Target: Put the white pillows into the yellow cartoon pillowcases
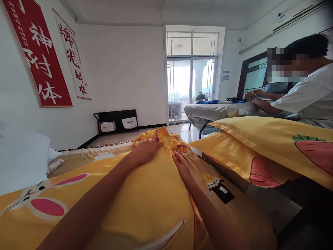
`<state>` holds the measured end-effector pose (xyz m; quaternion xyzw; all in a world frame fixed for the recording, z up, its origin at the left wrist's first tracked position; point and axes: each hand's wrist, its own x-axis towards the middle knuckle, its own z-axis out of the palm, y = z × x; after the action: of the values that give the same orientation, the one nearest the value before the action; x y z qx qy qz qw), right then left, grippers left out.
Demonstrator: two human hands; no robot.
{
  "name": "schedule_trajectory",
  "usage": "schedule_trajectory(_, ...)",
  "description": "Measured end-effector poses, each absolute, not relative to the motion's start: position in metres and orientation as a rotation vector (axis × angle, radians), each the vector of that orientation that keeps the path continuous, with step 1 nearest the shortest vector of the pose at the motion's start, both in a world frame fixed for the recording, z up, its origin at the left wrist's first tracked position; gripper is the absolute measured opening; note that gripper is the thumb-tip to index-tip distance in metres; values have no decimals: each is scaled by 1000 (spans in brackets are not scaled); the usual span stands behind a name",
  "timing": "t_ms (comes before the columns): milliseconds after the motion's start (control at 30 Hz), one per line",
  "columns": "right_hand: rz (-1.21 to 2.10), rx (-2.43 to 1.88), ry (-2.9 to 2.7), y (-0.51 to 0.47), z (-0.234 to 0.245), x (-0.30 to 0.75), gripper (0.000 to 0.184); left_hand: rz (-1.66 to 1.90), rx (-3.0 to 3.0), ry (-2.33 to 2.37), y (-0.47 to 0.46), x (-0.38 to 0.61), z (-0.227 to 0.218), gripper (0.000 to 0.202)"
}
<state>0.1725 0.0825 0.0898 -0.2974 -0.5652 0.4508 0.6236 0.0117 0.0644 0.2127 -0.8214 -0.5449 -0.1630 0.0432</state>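
A yellow bedding cover (145,194), printed with a white rabbit and a carrot, spreads over the bed in front of me. My left hand (147,151) grips its raised far part, fingers closed on the cloth. At the cover's right edge, my right hand (182,165) has its fingers bent round the fabric, partly hidden by it. A white strip (166,238) like a zip or trim runs along the near part. Bunched yellow cloth (179,142) lies just beyond my hands.
Beneath is a brown patterned bed sheet (229,215). More yellow carrot-print cloth (260,146) lies raised to the right. A person (312,93) in a white top sits behind a covered table (208,113). White bedding (23,149) is at the left, and a low black rack (117,116) by the wall.
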Motion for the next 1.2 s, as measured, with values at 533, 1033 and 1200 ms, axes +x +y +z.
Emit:
schedule_trajectory(533,693,-829,-1437,84,70,185,44,-785,-2576,-1522,68,11,208,45)
schedule_trajectory(1033,979,-572,-1097,83,96,147,38,-968,-1935,-1409,29,9,200,23)
schedule_trajectory(1200,906,-592,-1065,81,104,148,42,-488,-2175,-1349,2,29,175,20)
